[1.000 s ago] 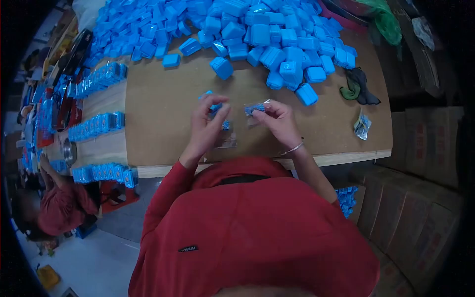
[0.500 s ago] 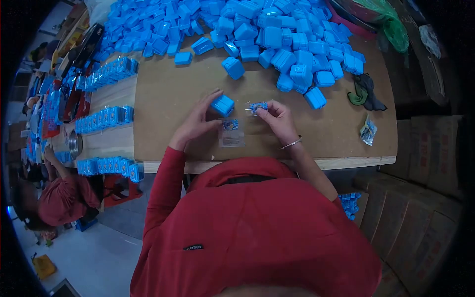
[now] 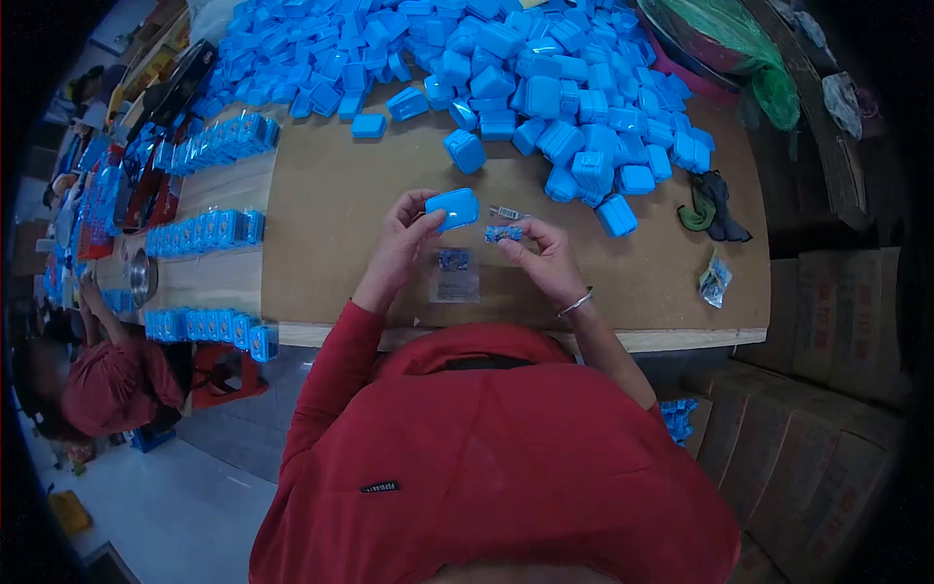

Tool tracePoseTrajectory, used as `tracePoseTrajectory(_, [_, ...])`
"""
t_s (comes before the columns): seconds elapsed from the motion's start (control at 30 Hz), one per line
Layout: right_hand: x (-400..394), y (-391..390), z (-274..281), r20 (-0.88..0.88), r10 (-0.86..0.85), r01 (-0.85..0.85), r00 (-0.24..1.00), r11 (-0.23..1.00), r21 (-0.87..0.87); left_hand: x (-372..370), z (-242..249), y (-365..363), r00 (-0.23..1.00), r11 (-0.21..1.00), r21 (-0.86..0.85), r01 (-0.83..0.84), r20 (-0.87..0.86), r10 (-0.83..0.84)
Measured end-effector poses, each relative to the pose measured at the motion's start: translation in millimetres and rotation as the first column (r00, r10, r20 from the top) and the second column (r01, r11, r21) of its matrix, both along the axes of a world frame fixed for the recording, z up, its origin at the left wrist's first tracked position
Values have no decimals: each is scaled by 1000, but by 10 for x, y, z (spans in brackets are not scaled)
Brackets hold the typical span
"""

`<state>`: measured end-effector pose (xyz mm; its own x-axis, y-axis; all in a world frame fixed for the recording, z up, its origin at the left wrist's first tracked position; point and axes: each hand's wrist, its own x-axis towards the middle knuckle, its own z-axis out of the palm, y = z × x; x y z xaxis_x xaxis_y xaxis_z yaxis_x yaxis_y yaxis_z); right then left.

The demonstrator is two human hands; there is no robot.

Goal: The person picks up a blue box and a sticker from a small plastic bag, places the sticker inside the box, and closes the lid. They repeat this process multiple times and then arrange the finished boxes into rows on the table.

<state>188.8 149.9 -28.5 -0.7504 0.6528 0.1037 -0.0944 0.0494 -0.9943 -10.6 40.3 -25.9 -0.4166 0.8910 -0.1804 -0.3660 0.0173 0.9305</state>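
L hand (image 3: 397, 243) is gripping blue case (image 3: 453, 207) by one end, prob so its face is showing; R hand (image 3: 547, 257) is pinching printed pkt (image 3: 501, 234).

Pinching, side by side

The bare left hand (image 3: 401, 234) and bare right hand (image 3: 545, 258), apart, each form a thumb-and-finger pinch beyond the near edge of the brown worktop (image 3: 326, 263). The red-sleeved left arm (image 3: 333, 378) and bare right forearm (image 3: 611, 352) cross that edge, angled inward.

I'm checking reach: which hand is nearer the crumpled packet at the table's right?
Right. The right hand is to the left of the crumpled packet, apart from it; the left hand is farther left, holding a blue case.
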Motion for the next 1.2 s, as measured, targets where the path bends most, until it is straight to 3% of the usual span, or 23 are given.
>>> tracePoseTrajectory(0.03, [1, 9, 11, 14, 13, -14, 1000, 997, 79, -4, -1, 10, 1000, 1000, 19, -16, 10, 16])
tracePoseTrajectory(0.23, [-8, -55, 142, -2, -84, 84, 996, 995, -55, 117, 44, -40, 1000, 997, 77, 24, -17, -22])
tracePoseTrajectory(0.43, [3, -66, 243, 13, -6, 7, 1000, 990, -143, 151, 130, -82, 998, 995, 78, 61, -28, -59])
tracePoseTrajectory(0.53, [-25, -62, 200, -19, -8, 7, 1000, 1000, -28, 168, 184, -79, 999, 994, 98, 53, 2, -53])
tracePoseTrajectory(0.73, [-14, -54, 259, -36, 2, -9, 999, 983, -182, 158, 210, -93, 982, 978, 98, 185, -62, -180])
tracePoseTrajectory(0.83, [-27, -47, 170, 9, -16, 17, 1000, 980, -196, 226, 267, -60, 980, 972, 130, 195, 4, -197])
tracePoseTrajectory(0.93, [-36, -58, 283, 51, -91, 94, 995, 994, -62, 197, 229, -73, 968, 964, 117, 239, 46, -246])
tracePoseTrajectory(1.13, [-57, -81, 401, 80, -132, 141, 988, 984, -114, 253, 240, -44, 965, 965, 131, 227, 106, -242])
tracePoseTrajectory(1.2, [-79, -103, 455, 112, -292, 237, 950, 906, 350, 261, 160, -32, 970, 975, 181, 131, 181, -164])
